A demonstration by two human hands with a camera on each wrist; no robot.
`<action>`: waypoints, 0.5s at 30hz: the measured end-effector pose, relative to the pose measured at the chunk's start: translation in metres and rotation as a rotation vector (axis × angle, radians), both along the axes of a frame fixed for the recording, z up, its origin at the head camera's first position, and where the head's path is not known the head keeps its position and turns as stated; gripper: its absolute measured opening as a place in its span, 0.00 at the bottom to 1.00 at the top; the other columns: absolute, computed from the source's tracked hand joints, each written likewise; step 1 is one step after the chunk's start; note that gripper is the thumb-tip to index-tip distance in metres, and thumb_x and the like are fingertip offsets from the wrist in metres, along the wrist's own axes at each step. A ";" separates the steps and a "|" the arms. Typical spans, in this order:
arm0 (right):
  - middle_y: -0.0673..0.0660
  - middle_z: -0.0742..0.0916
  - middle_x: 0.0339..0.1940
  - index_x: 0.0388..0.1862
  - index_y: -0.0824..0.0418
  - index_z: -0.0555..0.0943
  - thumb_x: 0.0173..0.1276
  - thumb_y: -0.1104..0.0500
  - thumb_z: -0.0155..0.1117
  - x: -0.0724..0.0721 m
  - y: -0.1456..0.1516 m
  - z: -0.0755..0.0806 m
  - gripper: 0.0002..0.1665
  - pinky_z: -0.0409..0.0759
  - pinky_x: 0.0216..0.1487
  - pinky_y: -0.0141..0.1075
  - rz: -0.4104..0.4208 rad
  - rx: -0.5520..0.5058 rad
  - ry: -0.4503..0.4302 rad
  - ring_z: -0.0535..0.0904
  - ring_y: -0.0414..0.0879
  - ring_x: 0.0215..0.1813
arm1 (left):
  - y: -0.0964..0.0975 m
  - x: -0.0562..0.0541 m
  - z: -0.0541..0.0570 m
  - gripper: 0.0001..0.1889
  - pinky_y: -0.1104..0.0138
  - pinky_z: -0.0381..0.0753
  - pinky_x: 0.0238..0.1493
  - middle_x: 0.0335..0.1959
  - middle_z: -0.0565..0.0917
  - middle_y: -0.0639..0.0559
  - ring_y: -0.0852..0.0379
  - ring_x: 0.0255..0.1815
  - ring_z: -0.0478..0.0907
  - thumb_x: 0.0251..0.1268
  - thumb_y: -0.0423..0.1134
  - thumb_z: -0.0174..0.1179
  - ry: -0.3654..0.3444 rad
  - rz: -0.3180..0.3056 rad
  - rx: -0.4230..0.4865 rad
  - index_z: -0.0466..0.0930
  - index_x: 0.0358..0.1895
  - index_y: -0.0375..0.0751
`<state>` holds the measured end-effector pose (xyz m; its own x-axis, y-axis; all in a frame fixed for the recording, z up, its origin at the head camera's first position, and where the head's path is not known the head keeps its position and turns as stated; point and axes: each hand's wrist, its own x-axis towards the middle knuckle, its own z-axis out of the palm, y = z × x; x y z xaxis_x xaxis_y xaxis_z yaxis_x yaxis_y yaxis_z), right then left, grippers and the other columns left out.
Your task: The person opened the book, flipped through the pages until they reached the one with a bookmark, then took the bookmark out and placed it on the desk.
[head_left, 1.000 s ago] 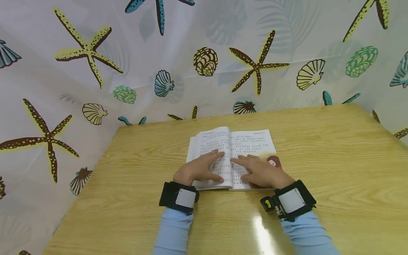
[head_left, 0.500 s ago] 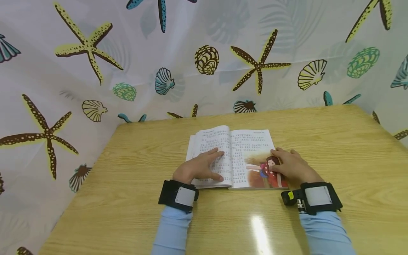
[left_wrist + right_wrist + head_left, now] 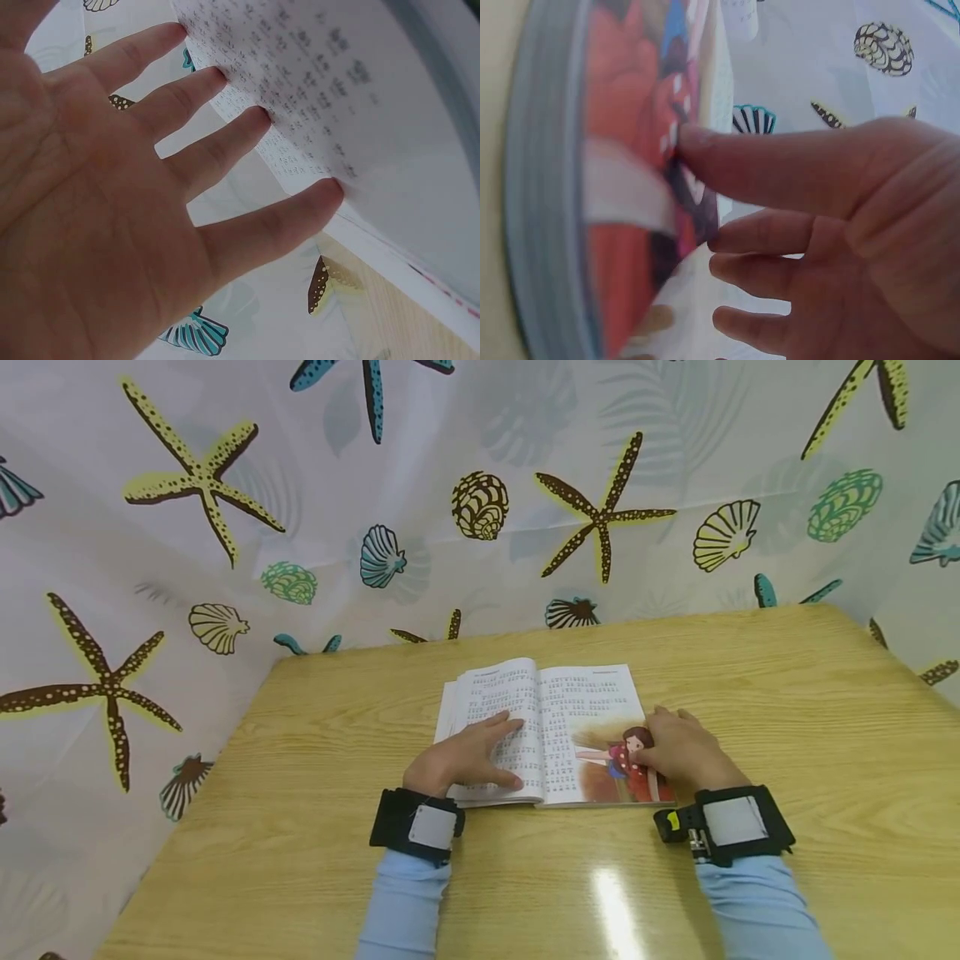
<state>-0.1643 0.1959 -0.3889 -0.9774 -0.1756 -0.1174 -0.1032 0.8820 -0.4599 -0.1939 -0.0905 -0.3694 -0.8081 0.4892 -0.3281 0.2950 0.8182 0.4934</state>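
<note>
An open book (image 3: pixel 592 681) lies on the table, with printed text on both pages and a picture of a girl (image 3: pixel 633 764) on the right page. My left hand (image 3: pixel 467 756) rests on the left page, fingers spread; in the left wrist view the fingertips (image 3: pixel 330 191) touch the printed text. At the book's right edge is my right hand (image 3: pixel 690 747). Its thumb (image 3: pixel 727 157) touches the picture, while the other fingers, fairly straight, reach to the page edge in the right wrist view. Whether they go under the page cannot be seen.
The wooden table (image 3: pixel 315 760) extends around the book on all sides. Behind it and at both sides hangs a pale cloth (image 3: pixel 420 452) printed with starfish and shells. A black strap (image 3: pixel 742 827) circles each wrist.
From beside the book's middle, my right hand has moved right to the outer edge, uncovering the picture. Its fingers have since drawn in slightly. The left hand stays on its page.
</note>
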 end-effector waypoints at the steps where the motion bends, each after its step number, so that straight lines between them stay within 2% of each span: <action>1: 0.80 0.76 0.58 0.49 0.79 0.78 0.67 0.58 0.68 0.000 -0.002 0.001 0.24 0.70 0.58 0.70 0.001 0.022 0.006 0.64 0.81 0.65 | 0.000 0.000 0.000 0.47 0.53 0.52 0.78 0.83 0.50 0.48 0.47 0.82 0.46 0.61 0.43 0.74 0.000 0.002 0.001 0.57 0.81 0.48; 3: 0.80 0.77 0.58 0.46 0.78 0.79 0.66 0.58 0.69 0.002 -0.006 0.003 0.22 0.70 0.58 0.71 -0.002 0.045 0.025 0.64 0.81 0.65 | 0.000 0.000 0.000 0.46 0.53 0.52 0.78 0.83 0.50 0.47 0.47 0.82 0.47 0.61 0.42 0.74 0.004 0.002 0.007 0.58 0.81 0.47; 6: 0.71 0.81 0.43 0.42 0.76 0.79 0.66 0.60 0.69 0.002 -0.008 0.005 0.17 0.79 0.45 0.58 -0.045 0.019 0.080 0.75 0.70 0.50 | -0.001 0.000 -0.001 0.47 0.53 0.52 0.78 0.83 0.50 0.46 0.47 0.82 0.47 0.61 0.42 0.74 0.005 0.000 0.013 0.58 0.81 0.46; 7: 0.70 0.82 0.41 0.41 0.76 0.79 0.67 0.61 0.69 0.003 -0.008 0.006 0.16 0.80 0.42 0.54 -0.075 -0.012 0.106 0.77 0.67 0.46 | -0.001 -0.001 -0.001 0.47 0.53 0.52 0.78 0.83 0.50 0.46 0.47 0.82 0.47 0.61 0.42 0.74 0.005 0.000 0.016 0.58 0.81 0.46; 10: 0.66 0.83 0.31 0.37 0.75 0.80 0.68 0.66 0.67 0.003 -0.008 0.008 0.10 0.75 0.28 0.42 -0.155 -0.125 0.200 0.76 0.55 0.31 | -0.002 -0.002 -0.002 0.47 0.52 0.52 0.78 0.83 0.50 0.46 0.46 0.82 0.47 0.61 0.43 0.74 0.010 -0.014 0.012 0.57 0.81 0.46; 12: 0.64 0.83 0.29 0.34 0.74 0.81 0.69 0.68 0.66 0.003 -0.007 0.010 0.07 0.72 0.25 0.38 -0.181 -0.183 0.238 0.76 0.52 0.28 | -0.002 -0.002 -0.002 0.47 0.52 0.52 0.78 0.83 0.50 0.46 0.46 0.82 0.47 0.61 0.43 0.74 0.015 -0.022 0.006 0.57 0.81 0.46; 15: 0.62 0.82 0.27 0.32 0.74 0.81 0.69 0.69 0.65 0.002 -0.006 0.009 0.07 0.70 0.24 0.37 -0.161 -0.195 0.243 0.75 0.51 0.26 | -0.002 -0.003 -0.004 0.47 0.51 0.52 0.78 0.83 0.50 0.47 0.46 0.82 0.47 0.62 0.44 0.74 0.016 -0.022 0.004 0.56 0.81 0.47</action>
